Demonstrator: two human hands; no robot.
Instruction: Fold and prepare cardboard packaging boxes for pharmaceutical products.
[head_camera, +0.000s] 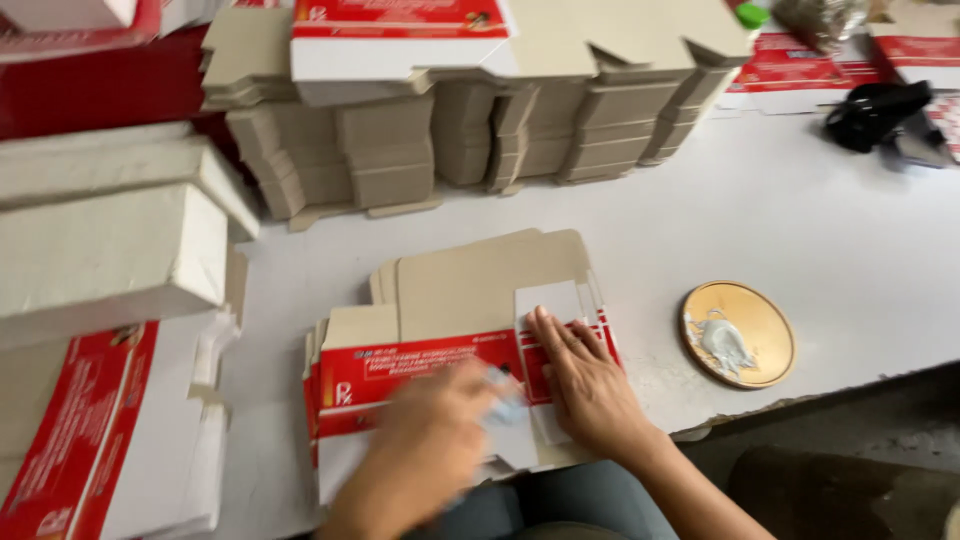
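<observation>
The right hand (590, 385) lies flat, fingers spread, its grip open and pressing down on a white flap of the flattened red-and-white cardboard carton blank (420, 375) at the lower centre of the frame. The left hand (430, 450) is blurred; whether its grip is closed on anything cannot be told, though something pale shows at its fingertips. The blank tops a small pile on the white counter (800, 230). It looks light, thin and bendable, likely to crease, so best handled flat by its edges. To the right sits a round golden lid holding white paste (738, 333); taller stacks of blanks (400, 150) fill the upper frame.
</observation>
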